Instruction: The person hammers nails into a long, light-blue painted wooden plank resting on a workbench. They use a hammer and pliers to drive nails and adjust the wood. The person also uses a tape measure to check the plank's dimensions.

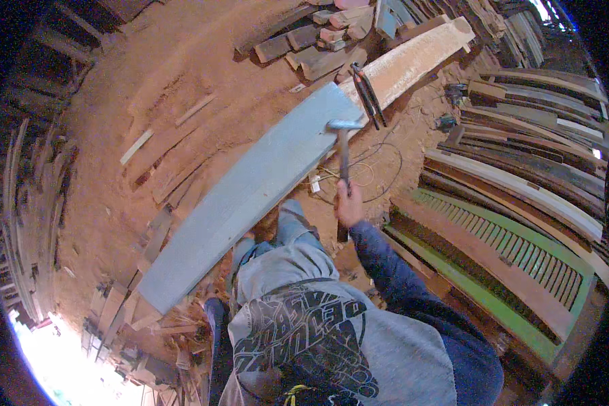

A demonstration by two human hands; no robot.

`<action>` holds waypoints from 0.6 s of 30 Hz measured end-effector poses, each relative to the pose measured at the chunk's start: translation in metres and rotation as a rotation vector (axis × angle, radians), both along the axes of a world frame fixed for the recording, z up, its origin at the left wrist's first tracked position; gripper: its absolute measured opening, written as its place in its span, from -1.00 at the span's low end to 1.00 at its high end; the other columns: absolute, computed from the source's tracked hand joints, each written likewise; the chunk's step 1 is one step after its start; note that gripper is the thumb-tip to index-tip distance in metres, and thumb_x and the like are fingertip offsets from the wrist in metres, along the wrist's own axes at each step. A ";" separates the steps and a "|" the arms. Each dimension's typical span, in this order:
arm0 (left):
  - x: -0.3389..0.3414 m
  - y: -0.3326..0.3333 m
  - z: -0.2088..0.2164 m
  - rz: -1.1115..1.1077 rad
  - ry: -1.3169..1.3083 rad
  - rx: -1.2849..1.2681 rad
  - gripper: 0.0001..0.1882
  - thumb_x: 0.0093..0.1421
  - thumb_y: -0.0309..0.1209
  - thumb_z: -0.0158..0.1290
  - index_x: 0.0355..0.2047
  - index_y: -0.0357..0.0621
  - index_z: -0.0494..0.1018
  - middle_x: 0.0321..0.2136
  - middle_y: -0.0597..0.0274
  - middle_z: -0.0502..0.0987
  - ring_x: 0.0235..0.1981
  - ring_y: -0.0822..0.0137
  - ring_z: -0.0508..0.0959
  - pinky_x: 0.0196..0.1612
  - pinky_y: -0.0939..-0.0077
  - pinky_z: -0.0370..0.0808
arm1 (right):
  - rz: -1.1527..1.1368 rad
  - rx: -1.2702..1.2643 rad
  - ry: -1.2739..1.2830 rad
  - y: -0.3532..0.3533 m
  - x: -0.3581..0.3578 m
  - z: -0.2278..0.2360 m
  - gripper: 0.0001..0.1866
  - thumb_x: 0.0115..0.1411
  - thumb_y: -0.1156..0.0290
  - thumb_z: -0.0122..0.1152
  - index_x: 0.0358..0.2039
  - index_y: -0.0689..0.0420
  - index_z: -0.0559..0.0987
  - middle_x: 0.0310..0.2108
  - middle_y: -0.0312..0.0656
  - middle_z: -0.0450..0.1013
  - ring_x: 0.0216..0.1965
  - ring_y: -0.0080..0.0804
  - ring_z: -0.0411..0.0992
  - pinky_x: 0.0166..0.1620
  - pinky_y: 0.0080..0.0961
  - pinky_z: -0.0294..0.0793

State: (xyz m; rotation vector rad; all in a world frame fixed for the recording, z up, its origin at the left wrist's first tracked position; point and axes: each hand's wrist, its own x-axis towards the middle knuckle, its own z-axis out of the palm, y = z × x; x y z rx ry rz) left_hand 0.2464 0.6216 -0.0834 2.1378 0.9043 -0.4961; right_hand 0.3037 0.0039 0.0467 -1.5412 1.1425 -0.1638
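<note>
My right hand is wrapped round the handle of a hammer. The hammer's metal head is over the right edge of a long grey-blue painted plank, near its far end; I cannot tell whether it touches. A pair of pincers with dark handles lies across a pale, worn board just beyond that end. On my left, a dark blue sleeve shows beside my body, but the left hand itself does not show.
Stacked wooden pieces lie at the far side. To the right are long planks and a green slatted shutter. A cable loops over the dusty ground right of the plank. Loose strips lie on the left.
</note>
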 end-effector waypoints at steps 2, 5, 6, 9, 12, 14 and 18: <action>0.001 0.000 0.018 0.045 -0.028 0.031 -0.63 0.15 -0.17 0.15 -0.14 -0.15 0.56 -0.24 0.19 0.63 -0.22 0.23 0.60 -0.13 0.30 0.52 | 0.072 0.130 0.018 0.016 -0.017 0.014 -0.73 0.34 0.08 0.04 -0.28 0.03 0.38 -0.71 -0.41 0.21 -0.77 -0.65 0.16 -0.71 -0.61 0.16; 0.002 0.008 0.045 0.127 -0.095 0.082 -0.62 0.15 -0.17 0.15 -0.13 -0.16 0.55 -0.23 0.19 0.63 -0.21 0.23 0.59 -0.13 0.30 0.52 | 0.124 0.253 -0.046 0.016 -0.024 0.019 -0.73 0.34 0.11 0.06 -0.24 0.06 0.43 -0.71 -0.42 0.23 -0.77 -0.67 0.14 -0.71 -0.64 0.11; 0.005 0.013 0.054 0.152 -0.128 0.106 -0.62 0.15 -0.17 0.15 -0.13 -0.17 0.55 -0.23 0.19 0.62 -0.21 0.23 0.59 -0.12 0.30 0.52 | 0.100 0.253 -0.047 0.006 -0.019 0.015 -0.72 0.33 0.11 0.06 -0.24 0.07 0.44 -0.71 -0.42 0.23 -0.77 -0.67 0.15 -0.71 -0.63 0.12; 0.020 0.026 0.078 0.209 -0.212 0.168 -0.61 0.15 -0.18 0.16 -0.13 -0.18 0.55 -0.23 0.18 0.62 -0.21 0.24 0.59 -0.12 0.30 0.51 | 0.010 0.113 -0.082 -0.041 0.014 -0.009 -0.70 0.32 0.09 0.08 -0.26 0.09 0.45 -0.71 -0.40 0.26 -0.77 -0.65 0.18 -0.71 -0.61 0.14; 0.041 0.035 0.100 0.251 -0.308 0.228 -0.61 0.14 -0.18 0.17 -0.12 -0.19 0.55 -0.22 0.18 0.62 -0.20 0.24 0.59 -0.11 0.30 0.51 | -0.115 -0.060 -0.129 -0.098 0.051 -0.020 -0.67 0.29 0.06 0.11 -0.29 0.10 0.46 -0.70 -0.36 0.31 -0.77 -0.62 0.25 -0.71 -0.60 0.19; 0.053 0.040 0.109 0.266 -0.358 0.250 -0.60 0.14 -0.18 0.17 -0.12 -0.20 0.55 -0.22 0.17 0.62 -0.20 0.24 0.59 -0.11 0.30 0.51 | -0.042 -0.292 -0.228 -0.130 0.076 -0.021 -0.67 0.26 0.11 0.16 -0.26 0.16 0.46 -0.59 -0.25 0.38 -0.62 -0.46 0.34 -0.55 -0.49 0.29; 0.066 0.050 0.119 0.282 -0.409 0.260 -0.59 0.14 -0.18 0.18 -0.12 -0.22 0.55 -0.21 0.17 0.62 -0.19 0.24 0.58 -0.10 0.31 0.51 | -0.004 -0.515 -0.043 -0.170 0.107 -0.019 -0.54 0.18 0.18 0.24 -0.06 0.27 0.44 -0.26 0.03 0.48 -0.19 -0.03 0.46 -0.09 -0.23 0.43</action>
